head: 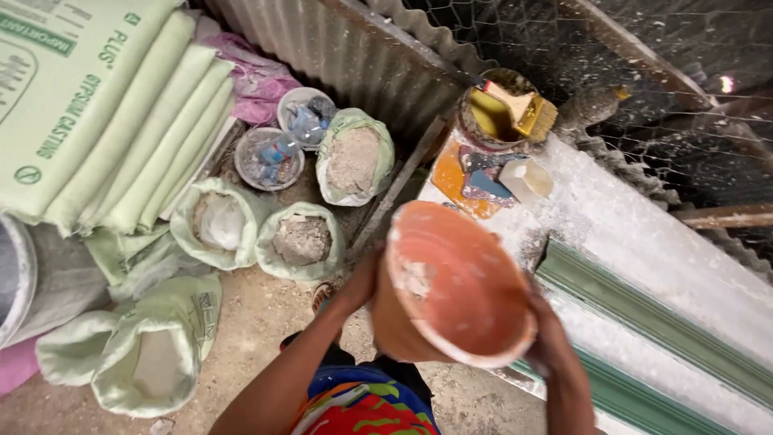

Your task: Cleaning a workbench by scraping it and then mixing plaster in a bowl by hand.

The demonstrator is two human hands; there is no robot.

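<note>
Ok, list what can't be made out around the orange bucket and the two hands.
One view only, the head camera:
- Right hand: fingers and grip hidden behind the bucket.
- Left hand: fingertips hidden by the bucket's side.
- Bucket's bottom: the tilt hides it, only smeared white residue shows inside.
- Brush: the tin under it shows yellow, its depth unreadable.
- Grey drum: cut off by the left edge.

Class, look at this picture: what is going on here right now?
A person holds an orange bucket tilted toward the camera, left hand on one side and right hand on the other. White residue clings inside it. Open sacks of grey powder stand on the dirt floor, and a brush rests across a yellow tub.
</note>
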